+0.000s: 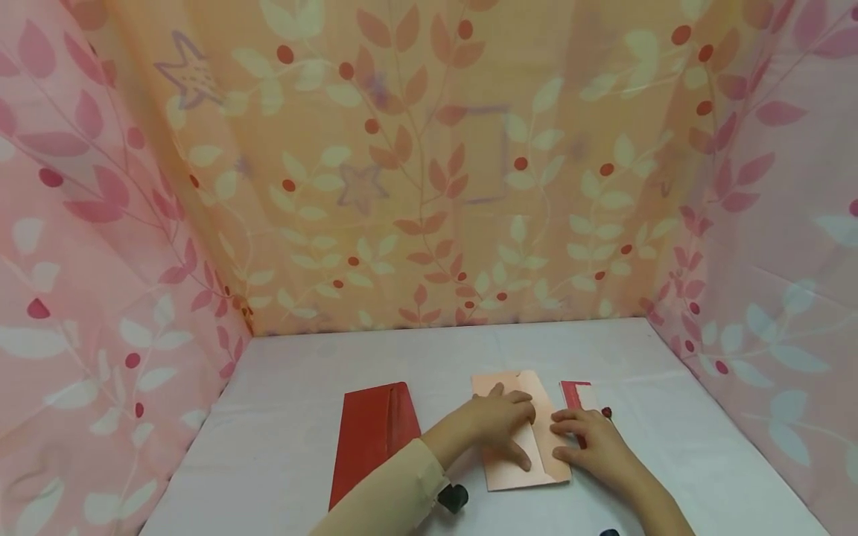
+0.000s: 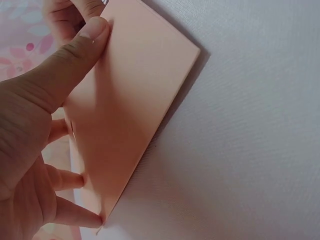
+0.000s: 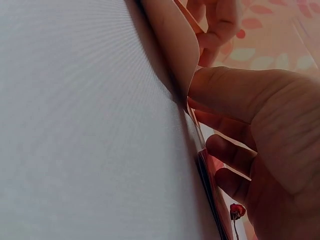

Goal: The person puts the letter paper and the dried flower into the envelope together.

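Note:
A pale peach envelope (image 1: pixel 507 475) lies on the white cloth, its long flap spread out on the right side. My left hand (image 1: pixel 501 418) rests across the envelope's body with fingers spread, fingertips and thumb pressing on the paper. At the right edge, my right hand (image 1: pixel 595 441) holds the flap (image 1: pixel 551 447) by its rim, the thumb (image 3: pixel 220 92) on one side and the index finger partly hidden behind the paper. In the right wrist view the peach paper bows up from the cloth. My other right fingers hang beside a small red booklet (image 3: pixel 216 192).
Left of the envelope lies a larger red wallet-like envelope (image 1: pixel 365 428), partly covered by my left sleeve (image 1: pixel 395 487). A black knob-like object (image 1: pixel 453 497) sits by the sleeve. A small dark-red flower (image 1: pixel 606 412) is beyond my right hand. Patterned cloth walls (image 1: pixel 415 186) enclose the table.

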### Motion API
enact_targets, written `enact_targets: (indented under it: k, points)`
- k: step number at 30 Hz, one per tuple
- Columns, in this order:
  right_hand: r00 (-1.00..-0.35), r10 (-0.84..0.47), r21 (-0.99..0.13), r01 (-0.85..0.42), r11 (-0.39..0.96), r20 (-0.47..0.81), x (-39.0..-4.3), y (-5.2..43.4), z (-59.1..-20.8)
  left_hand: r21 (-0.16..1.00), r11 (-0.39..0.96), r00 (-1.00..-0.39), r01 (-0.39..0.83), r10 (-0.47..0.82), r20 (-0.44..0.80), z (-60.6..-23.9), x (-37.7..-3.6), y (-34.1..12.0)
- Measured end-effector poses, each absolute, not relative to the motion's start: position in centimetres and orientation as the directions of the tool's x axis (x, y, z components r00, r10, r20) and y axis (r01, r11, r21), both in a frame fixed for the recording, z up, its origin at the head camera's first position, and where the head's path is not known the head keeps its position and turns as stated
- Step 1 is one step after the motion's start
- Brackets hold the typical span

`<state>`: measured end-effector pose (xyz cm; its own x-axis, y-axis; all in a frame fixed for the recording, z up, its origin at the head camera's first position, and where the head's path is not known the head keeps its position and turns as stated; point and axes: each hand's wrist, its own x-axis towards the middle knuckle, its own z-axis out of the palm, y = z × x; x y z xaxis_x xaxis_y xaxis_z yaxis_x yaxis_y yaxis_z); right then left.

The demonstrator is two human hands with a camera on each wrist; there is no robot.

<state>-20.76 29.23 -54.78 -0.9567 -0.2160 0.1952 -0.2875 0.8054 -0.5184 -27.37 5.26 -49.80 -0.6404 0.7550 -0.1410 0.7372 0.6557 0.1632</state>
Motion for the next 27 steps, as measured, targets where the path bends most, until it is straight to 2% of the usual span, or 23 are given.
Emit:
enact_targets:
  k: [12, 22, 27]
  points:
    - [-0.974, -0.175, -0.552, -0.228, 0.802, 0.147, -20.9, 29.2, -54.8, 0.171, 0.580, -0.580, 0.797, 0.813, -0.055, -49.8, -28.0, 4.1]
    - [-0.964, -0.192, -0.535, -0.261, 0.804, 0.182, -20.8, 29.0, -54.6, 0.236, 0.541, -0.556, 0.807, 0.831, -0.003, -50.1, -28.1, 3.0]
    - [-0.962, -0.196, -0.514, -0.268, 0.815, 0.190, -20.7, 29.1, -54.6, 0.233, 0.520, -0.541, 0.821, 0.840, 0.032, -50.1, -27.8, 2.9]
